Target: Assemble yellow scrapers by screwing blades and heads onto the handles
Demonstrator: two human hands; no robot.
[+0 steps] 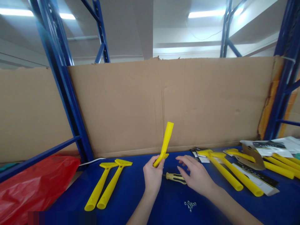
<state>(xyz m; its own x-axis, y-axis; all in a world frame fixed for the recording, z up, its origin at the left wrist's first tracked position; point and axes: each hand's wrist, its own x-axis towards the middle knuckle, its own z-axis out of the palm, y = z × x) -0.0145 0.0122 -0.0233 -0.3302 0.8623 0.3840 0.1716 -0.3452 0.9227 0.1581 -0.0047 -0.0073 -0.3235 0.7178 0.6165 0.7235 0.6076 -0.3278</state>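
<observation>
Gripping one yellow tubular-handled scraper (167, 137) in left hand (152, 176), right of two others (112, 184). Holding right hand (195, 175) loosely spread near one beige-handled screwdriver (173, 177).

The left hand (152, 176) is gripping a yellow scraper (166, 139) near its head, and the handle is pointing upward, slightly tilted. The right hand (196, 173) is hovering, fingers parted, near a screwdriver (172, 177). Small metal parts (190, 205) are lying on the blue table (131, 193); two scrapers (112, 183) are resting at left, several others (225, 172) at right.
</observation>
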